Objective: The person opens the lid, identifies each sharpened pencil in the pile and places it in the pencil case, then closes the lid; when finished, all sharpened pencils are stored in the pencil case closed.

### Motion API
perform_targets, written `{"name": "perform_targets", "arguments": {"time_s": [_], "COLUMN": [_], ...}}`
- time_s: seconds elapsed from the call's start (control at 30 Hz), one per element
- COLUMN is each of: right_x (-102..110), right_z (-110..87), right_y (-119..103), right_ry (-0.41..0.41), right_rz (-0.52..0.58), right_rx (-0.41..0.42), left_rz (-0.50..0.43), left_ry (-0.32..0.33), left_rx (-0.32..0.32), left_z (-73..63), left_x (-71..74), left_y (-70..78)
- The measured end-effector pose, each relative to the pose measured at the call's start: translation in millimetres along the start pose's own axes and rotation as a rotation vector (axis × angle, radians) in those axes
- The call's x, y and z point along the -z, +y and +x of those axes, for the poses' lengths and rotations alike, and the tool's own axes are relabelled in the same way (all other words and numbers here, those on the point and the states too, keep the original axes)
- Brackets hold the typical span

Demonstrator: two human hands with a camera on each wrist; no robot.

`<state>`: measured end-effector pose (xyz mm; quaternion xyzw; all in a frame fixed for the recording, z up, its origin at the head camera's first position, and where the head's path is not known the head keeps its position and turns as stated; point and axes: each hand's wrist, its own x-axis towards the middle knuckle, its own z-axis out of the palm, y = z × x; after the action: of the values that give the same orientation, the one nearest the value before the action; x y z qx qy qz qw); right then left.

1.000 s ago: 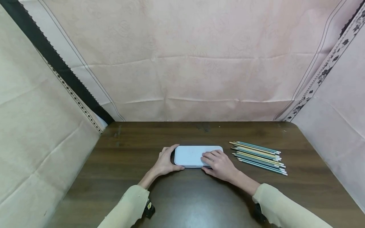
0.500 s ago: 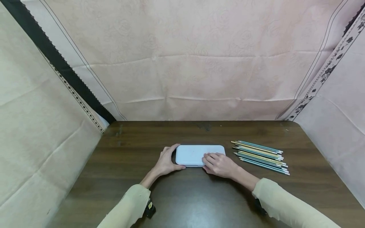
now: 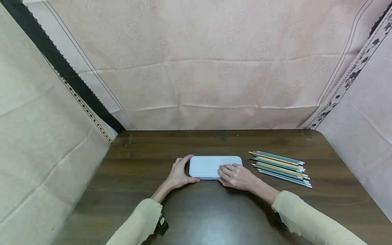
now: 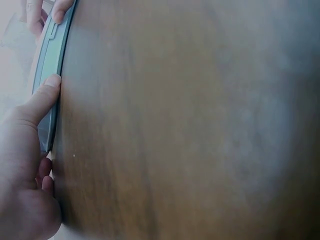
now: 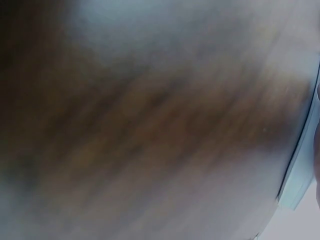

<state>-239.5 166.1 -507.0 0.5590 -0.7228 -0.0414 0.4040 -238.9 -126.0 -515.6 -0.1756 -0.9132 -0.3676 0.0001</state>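
Covering the left side, a pale cloth is sloping down to the brown table, with a dark band running along its far edge. Moving right, I am seeing the left sleeve coming in from the near side, a black wrist device showing by its cuff; its small yellow-green mark is coming through too small to read. The left hand is forming a wide C and holding the left end of the white case, thumb pressing the near edge, fingers reaching the far left corner. The case is lying flat mid-scene, its long sides running left to right. Through the left wrist camera I am also making out a small tab on its near side. The right hand is gripping the right part of the case, fingers bending onto the top, thumb touching the near edge. From the right wrist camera I am getting mostly blurred table. Farther right, apart from the case, blue-green and yellow pencils are lying in a loose row, white ends pointing right; any print is coming out too small to read. The right sleeve is crossing nearer than the pencils, and a flower-patterned border is edging the cloth beyond.
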Motion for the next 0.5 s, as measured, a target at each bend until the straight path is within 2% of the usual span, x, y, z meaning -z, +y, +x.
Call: {"name": "perform_targets", "arguments": {"time_s": [0.17,0.3,0.5], "right_x": [-2.2,-0.2,10.3], "right_z": [0.2,2.3,2.8], "right_y": [0.7,3.4,7.2], "right_ry": [0.016,0.032,0.007], "right_rz": [-0.025,-0.008,0.146], "right_rx": [0.011,-0.021,-0.109], "left_rz": [-0.001,0.003,-0.003], "left_ry": [0.007,0.010,0.011], "left_rx": [0.011,0.011,0.007], "left_z": [0.3,0.4,-0.5], "left_x": [0.8,0.8,-0.8], "left_y": [-0.6,-0.7,-1.9]}}
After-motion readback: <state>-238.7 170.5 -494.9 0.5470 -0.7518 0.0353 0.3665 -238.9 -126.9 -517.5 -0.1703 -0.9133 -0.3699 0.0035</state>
